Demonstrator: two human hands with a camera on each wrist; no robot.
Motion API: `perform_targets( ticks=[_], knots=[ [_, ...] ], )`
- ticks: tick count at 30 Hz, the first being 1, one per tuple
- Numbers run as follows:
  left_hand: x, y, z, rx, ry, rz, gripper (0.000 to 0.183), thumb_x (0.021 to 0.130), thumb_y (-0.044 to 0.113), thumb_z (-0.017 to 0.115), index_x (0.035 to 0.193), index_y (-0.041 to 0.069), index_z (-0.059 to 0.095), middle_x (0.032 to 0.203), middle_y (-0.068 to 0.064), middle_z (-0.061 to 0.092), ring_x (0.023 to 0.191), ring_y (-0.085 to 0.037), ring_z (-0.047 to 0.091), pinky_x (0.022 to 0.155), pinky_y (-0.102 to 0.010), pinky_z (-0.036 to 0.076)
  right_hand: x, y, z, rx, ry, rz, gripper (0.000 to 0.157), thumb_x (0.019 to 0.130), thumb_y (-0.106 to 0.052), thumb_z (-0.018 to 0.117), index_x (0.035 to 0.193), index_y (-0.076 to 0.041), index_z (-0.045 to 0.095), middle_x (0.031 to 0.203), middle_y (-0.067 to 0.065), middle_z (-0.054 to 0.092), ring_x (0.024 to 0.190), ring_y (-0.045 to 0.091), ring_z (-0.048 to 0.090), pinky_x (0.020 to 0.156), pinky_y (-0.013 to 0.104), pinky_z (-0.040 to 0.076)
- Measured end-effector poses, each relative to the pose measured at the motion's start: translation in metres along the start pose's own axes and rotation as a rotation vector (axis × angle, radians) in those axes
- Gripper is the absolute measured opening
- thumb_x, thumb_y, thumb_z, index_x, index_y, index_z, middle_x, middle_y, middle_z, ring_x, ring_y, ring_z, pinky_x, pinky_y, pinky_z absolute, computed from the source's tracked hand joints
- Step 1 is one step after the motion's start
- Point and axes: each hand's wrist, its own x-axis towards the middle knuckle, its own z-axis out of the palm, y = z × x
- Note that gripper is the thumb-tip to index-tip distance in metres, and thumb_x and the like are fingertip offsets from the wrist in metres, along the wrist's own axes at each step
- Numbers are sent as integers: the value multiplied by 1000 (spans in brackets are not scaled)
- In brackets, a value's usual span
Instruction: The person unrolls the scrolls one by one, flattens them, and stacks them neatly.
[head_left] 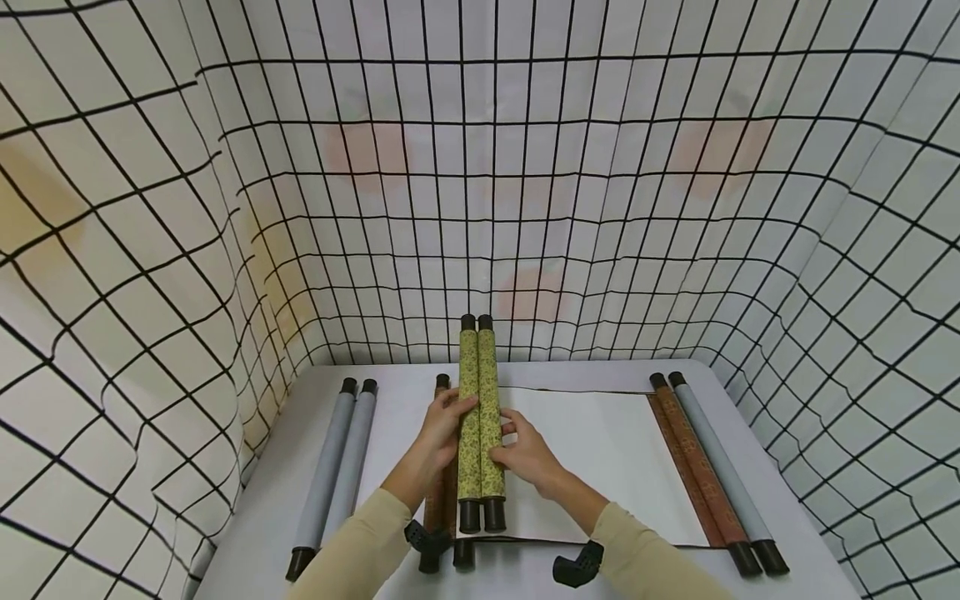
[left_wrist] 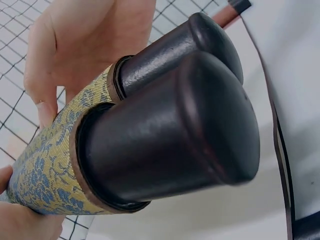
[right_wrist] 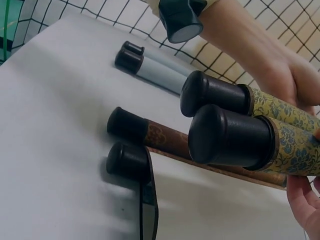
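Note:
A hand scroll in yellow brocade with blue flowers, rolled on two rods side by side, is held up between both hands. My left hand grips its left side, thumb over the front. On the right edge, my right hand pinches it with thumb and curled fingers. Dark end knobs point toward the left wrist camera, and in the right wrist view the knobs overlap the brown roller. Below lies an unrolled scroll with white paper, partly hidden by the hands and the yellow scroll.
The unrolled scroll's right end has a brown patterned roller. Beside it lies a grey-blue roller. Two more grey-blue rollers lie on the left of the white table. Black wire mesh surrounds the table's back and sides.

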Motion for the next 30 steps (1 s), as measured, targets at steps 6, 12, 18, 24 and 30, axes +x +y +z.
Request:
perform_targets(
  ticks=[6,12,18,24,30],
  knots=[
    [0,-6,11,-41,-2,-6,59,100,13,70,148,-1,37,138,-20,45,108,-24,59,87,-33,52,-5,1,-6,26,39,13,76,91,-8,70,156,1,32,128,21,49,83,22,68,74,39,59],
    [0,-11,22,-64,-25,-9,52,99,12,71,142,0,44,122,-14,57,100,-20,64,82,-32,55,-11,6,-14,-21,97,21,78,93,-25,78,155,-2,36,124,19,52,82,21,68,73,39,58],
    [-1,-12,26,-103,-47,-25,53,99,14,72,141,1,42,123,-16,59,102,-23,64,84,-34,54,-11,10,-16,-99,137,-6,84,90,-38,83,153,-5,37,122,17,54,79,21,66,69,39,55],
    [-2,-10,29,-105,-56,-46,57,100,16,72,145,2,40,129,-17,56,108,-24,63,89,-36,53,-10,11,-18,-102,169,-18,88,84,-40,88,150,-6,40,119,15,56,81,21,65,68,37,54],
    [-4,-8,30,-96,-58,-48,58,100,16,71,147,1,39,129,-16,55,108,-24,62,89,-36,53,-11,10,-20,-65,142,-21,90,83,-34,89,150,-5,38,121,17,53,79,22,66,67,38,55]
  ],
)
